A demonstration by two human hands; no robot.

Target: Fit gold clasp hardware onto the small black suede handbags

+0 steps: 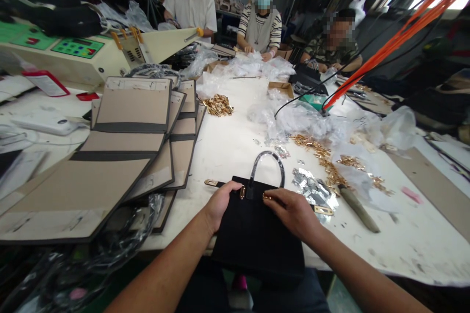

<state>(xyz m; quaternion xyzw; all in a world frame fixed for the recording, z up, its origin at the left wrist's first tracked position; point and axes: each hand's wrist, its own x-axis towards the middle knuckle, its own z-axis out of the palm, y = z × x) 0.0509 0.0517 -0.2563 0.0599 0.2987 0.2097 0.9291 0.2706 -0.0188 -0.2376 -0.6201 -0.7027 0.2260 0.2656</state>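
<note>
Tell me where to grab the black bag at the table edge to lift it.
Probably the handle, hooking fingers through its loop from above. It forms an open arch past the far edge of the bag, clear of the left hand and right hand, which cover the bag's top by the gold clasp.

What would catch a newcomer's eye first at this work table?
Probably the black fabric handbag with a plastic-wrapped handle at the near edge of the white table, the left hand gripping its top and the right hand pinching a small gold fitting there. Next, the fanned stack of tan, dark-edged board panels on the left, and the bright orange cords slanting across the upper right.
</note>
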